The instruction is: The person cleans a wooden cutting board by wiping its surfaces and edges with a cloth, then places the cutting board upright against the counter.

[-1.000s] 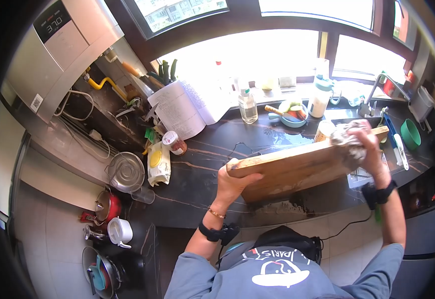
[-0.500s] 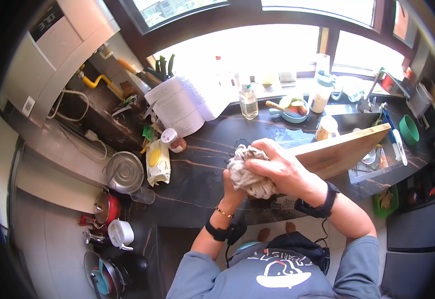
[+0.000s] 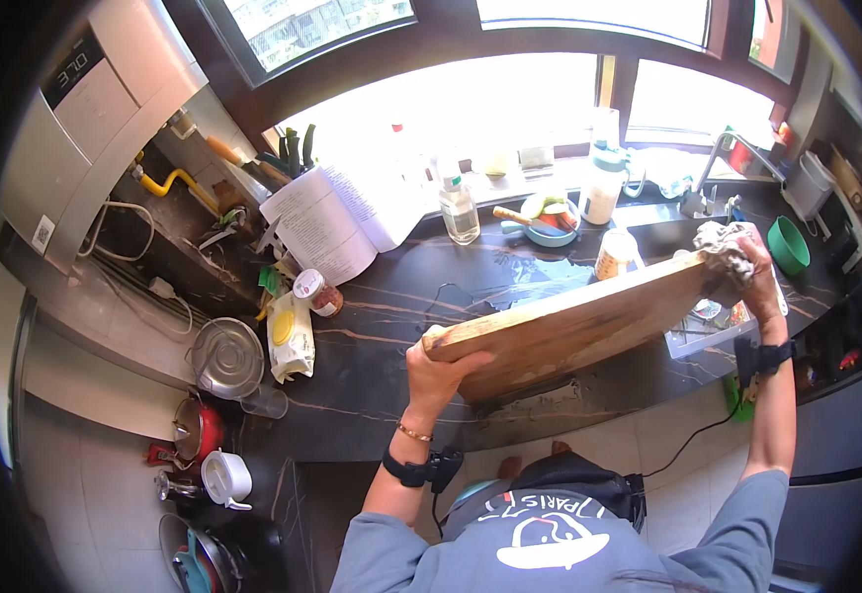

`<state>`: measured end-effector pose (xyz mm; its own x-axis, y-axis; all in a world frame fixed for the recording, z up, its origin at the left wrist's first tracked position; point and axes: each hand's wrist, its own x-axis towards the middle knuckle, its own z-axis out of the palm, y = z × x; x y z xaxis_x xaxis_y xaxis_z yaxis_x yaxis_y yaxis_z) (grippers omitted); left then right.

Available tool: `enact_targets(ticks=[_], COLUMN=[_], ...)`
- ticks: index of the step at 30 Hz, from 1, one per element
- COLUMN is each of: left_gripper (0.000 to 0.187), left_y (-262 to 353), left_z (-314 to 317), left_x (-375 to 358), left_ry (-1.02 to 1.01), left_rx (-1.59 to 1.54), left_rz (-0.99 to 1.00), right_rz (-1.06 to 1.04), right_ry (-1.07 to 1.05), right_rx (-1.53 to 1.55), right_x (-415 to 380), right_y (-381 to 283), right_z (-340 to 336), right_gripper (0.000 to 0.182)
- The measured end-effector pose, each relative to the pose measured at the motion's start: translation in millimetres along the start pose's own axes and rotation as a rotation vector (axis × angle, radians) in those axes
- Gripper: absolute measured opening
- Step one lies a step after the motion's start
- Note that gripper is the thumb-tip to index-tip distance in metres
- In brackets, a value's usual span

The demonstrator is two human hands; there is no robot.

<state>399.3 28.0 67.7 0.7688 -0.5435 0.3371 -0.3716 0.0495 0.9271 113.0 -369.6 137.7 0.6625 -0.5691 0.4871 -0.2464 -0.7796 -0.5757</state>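
A thick wooden cutting board (image 3: 579, 321) stands on its long edge, tilted, at the front of the dark counter. My left hand (image 3: 439, 374) is closed around its left end, thumb on the near face and fingers over the top corner. At the board's far right end, my right hand (image 3: 762, 282) is closed on a crumpled greyish-white rag (image 3: 726, 249), which presses against the top right corner. Part of the right hand's fingers is hidden behind the rag. Below the board, the counter (image 3: 530, 403) looks wet.
Behind the board stand a mug (image 3: 617, 255), a blue bowl (image 3: 548, 235) with food and a knife, a clear bottle (image 3: 460, 212) and a pitcher (image 3: 604, 183). An open book (image 3: 322, 227), a jar (image 3: 317, 293) and a wipes pack (image 3: 291, 336) are left. A green bowl (image 3: 789, 245) sits right.
My right hand has carried the rag from the board's left end to its right end. My left hand has left the rag and now grips the board's left end.
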Motion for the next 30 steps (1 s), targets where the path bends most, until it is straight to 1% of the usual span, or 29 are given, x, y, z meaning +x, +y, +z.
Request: enact_targets(ticks=[2, 4, 5, 6, 7, 8, 9, 10, 12, 13, 15, 16, 17, 18, 19, 20, 21, 22, 24, 25, 26, 27, 28, 30], left_gripper=[0.041, 0.041, 0.040, 0.040, 0.042, 0.043, 0.043, 0.044, 0.044, 0.044, 0.040, 0.035, 0.028, 0.023, 0.025, 0.028, 0.028, 0.030, 0.033, 0.033, 0.033, 0.034, 0.034, 0.036], left_y=[-4.1, -3.5, -3.3, -2.3, -0.8, -0.1, -5.1, -17.1, -26.4, -28.5, -23.4, -30.3, -29.4, -24.1, -5.5, 5.2, 5.0, 4.3, 2.4, 0.4, -0.4, 4.5, 4.5, 2.8], left_z=[0.5, 2.0, 2.2, 1.3, -0.7, -2.8, -4.9, -6.7, -6.4, -6.0, -11.6, -15.2, -13.8, -11.9, -9.6, -7.2, -5.7, -6.5, -8.3, -9.5, -9.6, -7.7, -7.2, -9.1], left_x=[-0.2, -2.0, -2.2, -2.6, -3.4, -4.3, -6.3, -8.9, -10.2, -10.4, -10.5, -10.1, -9.8, -8.8, -8.1, -6.3, -4.7, -4.0, -3.4, -3.8, -5.3, -7.2, -8.1, -9.6], left_ry=[0.012, 0.007, 0.007, 0.001, -0.028, -0.057, -0.061, -0.015, -0.006, 0.032, 0.056, 0.024, 0.008, 0.035, 0.049, 0.064, 0.061, 0.046, 0.027, 0.022, 0.015, 0.027, 0.019, 0.033], left_rx=[0.030, 0.014, 0.000, -0.005, 0.037, 0.080, 0.079, 0.219, 0.651, 0.854, 0.813, 0.485, 0.223, -0.046, 0.052, 0.149, 0.145, 0.095, 0.047, 0.044, 0.041, 0.001, 0.003, 0.055], left_rz=[0.013, 0.012, 0.012, 0.015, -0.001, -0.016, -0.013, 0.221, 0.437, 0.551, 0.561, 0.409, 0.243, 0.085, 0.057, 0.029, 0.028, 0.001, -0.025, -0.038, -0.052, -0.086, -0.088, -0.086], right_rz=[-0.382, -0.456, -0.456, -0.539, -0.574, -0.611, -0.657, -0.703, -0.704, -0.697, -0.664, -0.653, -0.677, -0.703, -0.635, -0.620, -0.618, -0.512, -0.457, -0.464, -0.396, -0.443, -0.421, -0.330], right_ry=[-0.059, -0.179, -0.233, -0.218, -0.252, -0.281, -0.255, -0.228, -0.213, -0.206, -0.287, -0.280, -0.230, -0.183, -0.192, -0.118, -0.066, -0.076, -0.039, 0.039, 0.084, 0.097, 0.103, 0.111], right_rx=[-0.142, 0.014, 0.111, 0.166, 0.167, 0.192, 0.210, 0.227, 0.181, 0.178, 0.268, 0.265, 0.257, 0.248, 0.235, 0.121, 0.007, 0.102, -0.023, -0.057, -0.031, -0.100, -0.152, -0.090], right_x=[0.0, 1.3, -0.1, -4.3, -6.7, -9.5, -14.1, -18.6, -26.0, -26.7, -26.5, -27.1, -28.8, -30.8, -31.1, -28.8, -24.9, -24.1, -21.2, -18.9, -17.7, -14.5, -13.5, -11.2], right_y=[-48.6, -115.4, -137.9, -147.2, -185.9, -206.0, -228.5, -250.4, -284.7, -285.8, -283.0, -277.9, -268.3, -255.7, -236.2, -214.5, -193.6, -173.0, -116.7, -97.3, -72.6, -56.9, -33.8, 5.9], right_z=[24.0, 61.4, 83.5, 113.0, 127.2, 151.6, 174.5, 193.0, 215.0, 216.8, 217.5, 212.3, 202.2, 191.7, 180.0, 165.4, 147.3, 127.7, 93.3, 76.6, 62.0, 41.6, 25.9, -1.7], right_gripper=[0.029, 0.033, 0.035, 0.035, 0.038, 0.039, 0.039, 0.039, 0.035, 0.035, 0.031, 0.031, 0.030, 0.029, 0.041, 0.040, 0.039, 0.040, 0.039, 0.036, 0.035, 0.030, 0.029, 0.029])
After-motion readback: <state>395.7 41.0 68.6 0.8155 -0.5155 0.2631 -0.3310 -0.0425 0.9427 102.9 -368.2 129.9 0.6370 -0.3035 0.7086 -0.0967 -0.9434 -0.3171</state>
